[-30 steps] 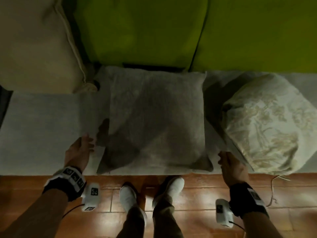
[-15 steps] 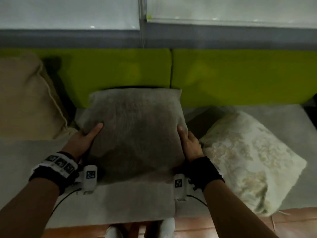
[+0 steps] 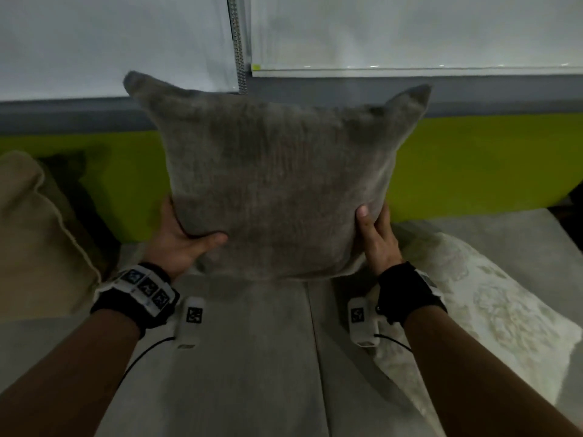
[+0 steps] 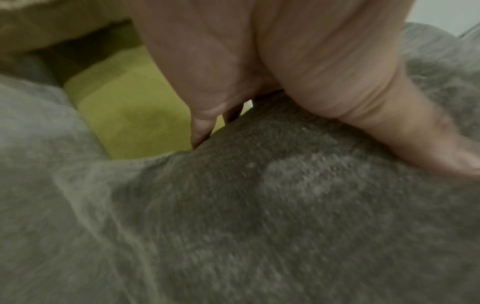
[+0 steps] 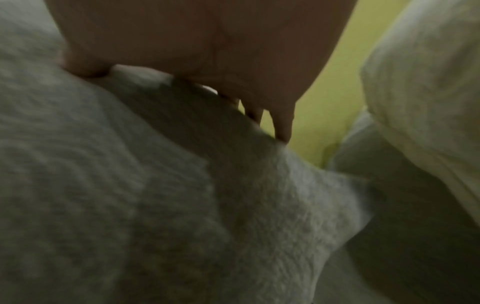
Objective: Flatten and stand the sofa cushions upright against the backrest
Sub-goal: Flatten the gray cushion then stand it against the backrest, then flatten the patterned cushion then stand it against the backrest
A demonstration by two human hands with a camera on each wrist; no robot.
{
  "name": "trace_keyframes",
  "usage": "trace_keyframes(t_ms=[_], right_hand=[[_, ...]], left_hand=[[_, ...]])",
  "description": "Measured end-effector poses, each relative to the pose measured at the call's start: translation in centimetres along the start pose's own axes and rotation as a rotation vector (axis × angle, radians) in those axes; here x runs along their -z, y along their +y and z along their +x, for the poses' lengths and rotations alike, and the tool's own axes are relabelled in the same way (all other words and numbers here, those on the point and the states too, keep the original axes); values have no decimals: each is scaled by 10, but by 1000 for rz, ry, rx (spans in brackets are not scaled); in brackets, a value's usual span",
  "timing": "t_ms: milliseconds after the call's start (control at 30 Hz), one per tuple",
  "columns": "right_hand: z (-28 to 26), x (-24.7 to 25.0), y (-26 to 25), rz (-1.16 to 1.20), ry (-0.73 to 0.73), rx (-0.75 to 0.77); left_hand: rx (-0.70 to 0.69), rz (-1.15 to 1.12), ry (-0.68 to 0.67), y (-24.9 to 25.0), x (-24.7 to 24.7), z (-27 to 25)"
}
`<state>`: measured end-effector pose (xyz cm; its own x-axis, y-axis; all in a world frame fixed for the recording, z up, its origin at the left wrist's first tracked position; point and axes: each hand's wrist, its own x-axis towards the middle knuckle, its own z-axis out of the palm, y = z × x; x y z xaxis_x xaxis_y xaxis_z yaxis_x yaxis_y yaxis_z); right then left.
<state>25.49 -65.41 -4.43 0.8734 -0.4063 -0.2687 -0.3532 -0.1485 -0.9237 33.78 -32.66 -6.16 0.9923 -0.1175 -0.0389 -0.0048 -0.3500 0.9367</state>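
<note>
Two hands on grey cushion side edges, upright.

Left wrist: black band topped by a white strip of three square black-and-white coded markers.
Left camera unit: small white block below the wrist, one square coded marker on its face, thin black cable trailing from its lower end.
Right wrist: black band with a white strip along its outer edge.
Right camera unit: white block with one coded marker and a thin black cable.
Forearms: bare, no sleeves.
</note>
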Motion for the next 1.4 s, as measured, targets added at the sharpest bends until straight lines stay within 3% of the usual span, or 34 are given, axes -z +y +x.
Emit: trace_keyframes(t_ms=[100,200,400,600,800,967,1033,1167,1267,1333,1400], right_hand=[[9,-15,12,-52,-29,-56],[18,-30,29,-96,-27,26],[9,-28,42,-116,166,156],[35,-42,57,-316,3,-105],[34,-32,56,-295,-26,-63],[12,-5,47,-388,55,-36],[-12,11,41,-410,117,34],[-65,64,42,-318,307,152],[-95,124,56,-288,474,195],[-110,169,72,-339,577,193],[-121,213,93,-338,668,150]], left_hand=[[83,-13,7,-36,-7,12],[104,48,-58,-72,-8,16],[86,-65,-17,-76,-17,-12],[241,-1,-98,-90,-20,8],[35,5,-111,-80,-10,-5],[-216,172,222,-45,-4,-7],[-282,197,257,-29,-15,-6],[-360,287,185,-9,-60,-14],[-512,349,209,46,-116,-46],[-611,329,132,76,-158,-65],[-584,306,-4,81,-200,-74]])
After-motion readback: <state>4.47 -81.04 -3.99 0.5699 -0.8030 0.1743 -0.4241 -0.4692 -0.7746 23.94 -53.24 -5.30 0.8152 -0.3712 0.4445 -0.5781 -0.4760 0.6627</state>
